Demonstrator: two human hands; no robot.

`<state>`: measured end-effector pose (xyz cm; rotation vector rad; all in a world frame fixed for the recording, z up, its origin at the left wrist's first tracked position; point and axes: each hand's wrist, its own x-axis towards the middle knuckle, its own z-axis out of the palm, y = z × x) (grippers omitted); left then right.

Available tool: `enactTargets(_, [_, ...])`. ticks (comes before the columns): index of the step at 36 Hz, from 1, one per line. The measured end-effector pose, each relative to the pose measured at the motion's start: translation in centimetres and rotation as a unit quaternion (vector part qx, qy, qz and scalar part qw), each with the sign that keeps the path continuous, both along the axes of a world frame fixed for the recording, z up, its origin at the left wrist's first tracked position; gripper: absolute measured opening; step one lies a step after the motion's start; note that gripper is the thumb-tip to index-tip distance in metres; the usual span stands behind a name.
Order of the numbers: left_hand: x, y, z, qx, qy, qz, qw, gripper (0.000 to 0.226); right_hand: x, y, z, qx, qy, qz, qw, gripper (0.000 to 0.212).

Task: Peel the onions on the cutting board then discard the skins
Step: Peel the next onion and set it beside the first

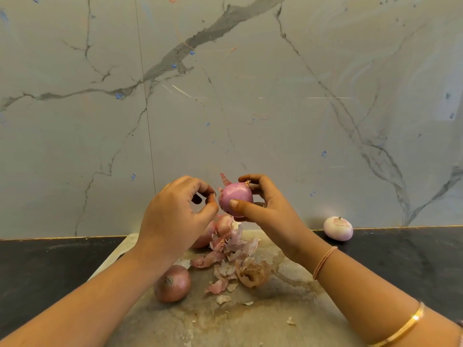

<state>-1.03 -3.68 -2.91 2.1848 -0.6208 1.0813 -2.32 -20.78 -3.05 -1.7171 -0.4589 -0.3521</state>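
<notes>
My right hand [263, 209] grips a pink, mostly peeled onion [235, 196] in the air above the cutting board [275, 309]. My left hand [175, 216] is just left of it, with fingertips curled and pinched at the onion's left side, where a strip of skin [223, 180] sticks up. An unpeeled onion [172, 284] lies on the board under my left forearm. Two more unpeeled onions [220, 226] sit at the board's far edge, partly hidden by my left hand. A pile of loose skins [233, 259] lies in the board's middle.
A peeled pale onion [338, 228] sits on the dark countertop [400, 259] to the right of the board, against the marble wall [225, 96]. Small skin flakes [290, 321] are scattered over the near part of the board.
</notes>
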Motion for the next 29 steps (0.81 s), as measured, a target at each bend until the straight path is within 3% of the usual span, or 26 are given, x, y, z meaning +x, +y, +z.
enactTargets(5, [-0.29,-0.4,-0.12,0.01,0.035,-0.034,0.999,0.035,-0.13,0.13,-0.14,-0.065,-0.049,-0.035,0.996,0.039])
enactTargets(13, [-0.2,-0.26,-0.09,-0.019,0.016,-0.015,1.0,0.011,-0.21,0.21,-0.26,-0.101,-0.092,-0.062,0.989,0.044])
enactTargets(23, [0.01,-0.14,-0.21,-0.011,0.01,0.015,1.0,0.001,-0.15,0.34,-0.44,-0.121,-0.097,-0.066,0.986,0.044])
enactTargets(29, [-0.02,-0.22,-0.28,0.005,0.005,0.024,1.0,0.007,-0.14,0.42,-0.44,-0.12,-0.095,-0.057,0.987,0.044])
